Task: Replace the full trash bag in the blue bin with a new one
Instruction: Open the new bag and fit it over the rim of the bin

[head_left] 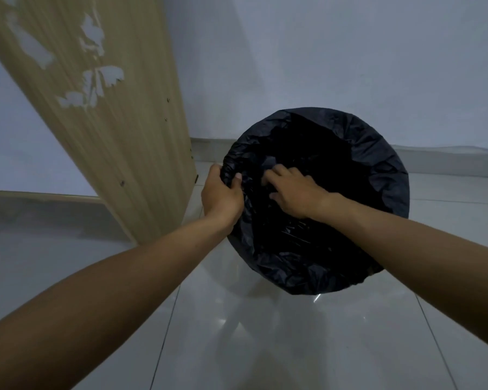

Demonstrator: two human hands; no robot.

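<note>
The room is dim and bare: a glossy floor of large pale grey tiles (265, 333) with thin dark grout lines mirrors faint highlights, and it meets a plain pale wall (335, 57) at a low skirting. At the left a tall panel of light wood-grain laminate (102, 130) leans across the view through the wide-angle lens; patches of its surface have peeled away to white, and small screw heads dot its right edge. Its top and its left part are cut off by the frame. Just right of it, the person's left hand (221, 197) curls over the left rim of the bin, its fingers (237, 180) closed on a bunched fold of thin, crinkled black plastic trash bag (378, 153). The bag is stretched over the round mouth of the bin and folded down outside it, so that the bin itself is wholly covered and its colour cannot be seen. The bin stands on the floor close to the wall. The right hand (296, 192) reaches into the opening, palm down, its fingers (276, 173) bent and pressing into the wrinkled plastic on the left inner side; whether they pinch it cannot be told. The bag's interior is near black, and nothing within can be made out. Both bare forearms run out of the frame.
</note>
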